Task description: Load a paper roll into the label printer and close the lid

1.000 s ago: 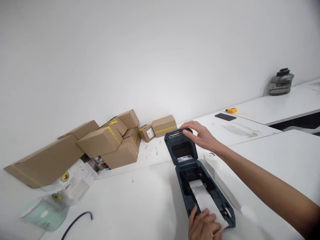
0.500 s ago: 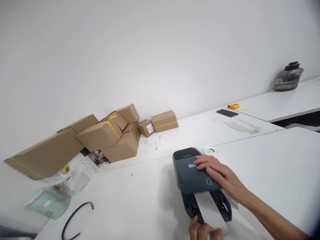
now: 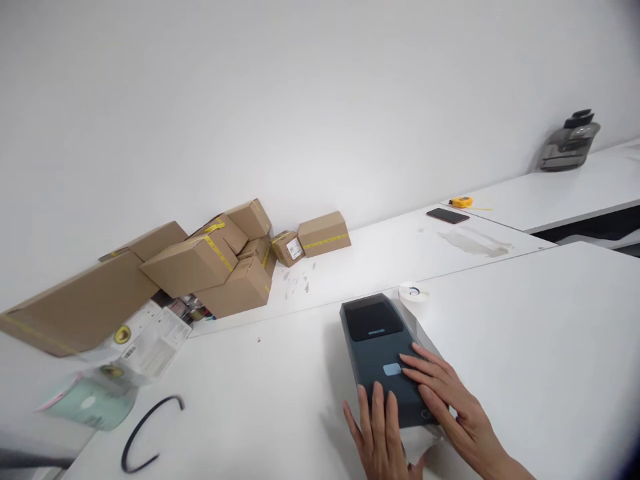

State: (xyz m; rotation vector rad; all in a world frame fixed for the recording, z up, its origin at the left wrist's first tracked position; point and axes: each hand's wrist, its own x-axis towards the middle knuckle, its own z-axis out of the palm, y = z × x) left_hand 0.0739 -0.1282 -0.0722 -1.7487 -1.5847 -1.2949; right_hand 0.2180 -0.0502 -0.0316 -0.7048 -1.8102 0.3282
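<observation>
dark grey printer (image 3: 371, 357) sits on the white table (image 3: 280, 400); i see the right hand (image 3: 456, 405) spread on top, but can't tell whether the left hand (image 3: 377, 437) pinches the paper (image 3: 416, 440). lopsided pressing could crease it.

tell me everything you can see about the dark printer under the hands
The printer is a long, boxy, dark blue-grey case that looks like plastic. Its lid seems closed, with a black panel bearing pale lettering at the far end and a light-blue patch nearer. It lies on the white table, with white paper showing at the near end. The left hand and right hand touch the lid.
</observation>
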